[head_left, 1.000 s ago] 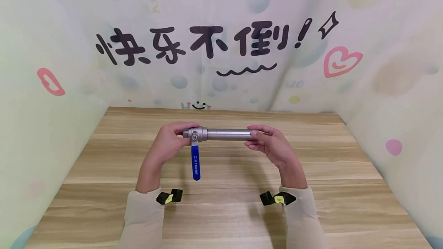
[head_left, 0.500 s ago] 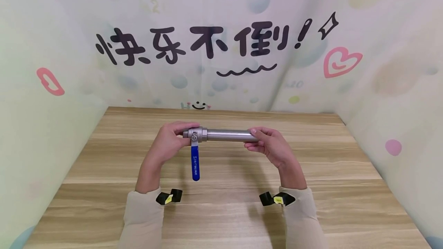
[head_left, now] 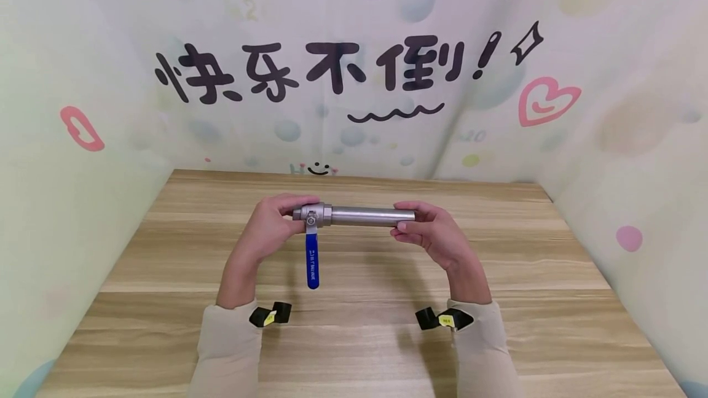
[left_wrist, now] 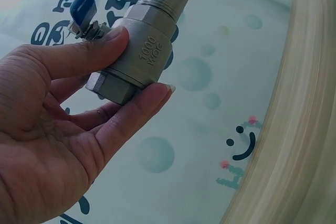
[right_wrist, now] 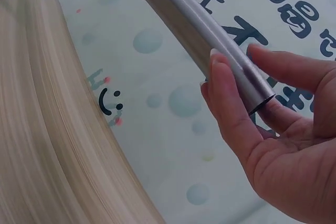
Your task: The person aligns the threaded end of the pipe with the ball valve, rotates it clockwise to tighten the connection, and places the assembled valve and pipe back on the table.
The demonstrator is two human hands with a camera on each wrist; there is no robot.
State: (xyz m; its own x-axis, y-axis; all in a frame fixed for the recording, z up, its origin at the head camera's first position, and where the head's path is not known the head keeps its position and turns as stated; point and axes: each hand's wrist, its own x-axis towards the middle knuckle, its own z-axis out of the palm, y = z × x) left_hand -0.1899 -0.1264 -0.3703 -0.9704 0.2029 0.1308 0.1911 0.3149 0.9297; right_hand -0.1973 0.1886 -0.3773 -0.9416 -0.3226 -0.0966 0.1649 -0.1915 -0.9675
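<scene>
My left hand (head_left: 271,226) grips a steel ball valve (left_wrist: 142,51) by its body, thumb on one side and fingers on the other. The valve's blue lever handle (head_left: 312,261) points toward me in the head view. A smooth steel pipe (head_left: 365,216) is joined to the valve's right end, and both are held level above the table. Around the pipe's free end, my right hand (head_left: 437,232) has its thumb on the near side and fingers on the far side. In the right wrist view, the pipe's open end (right_wrist: 262,104) sits between thumb and fingers.
Below the hands lies a wood-grain table (head_left: 354,343). A printed white backdrop (head_left: 249,134) rises along its back and both sides. Each sleeve cuff carries a black strap-like mount, such as the right wrist mount (head_left: 445,318).
My right thumb has moved from the pipe's top down to its near lower side, and the right fingers have shifted over the far side. The left hand and valve stay almost still.
</scene>
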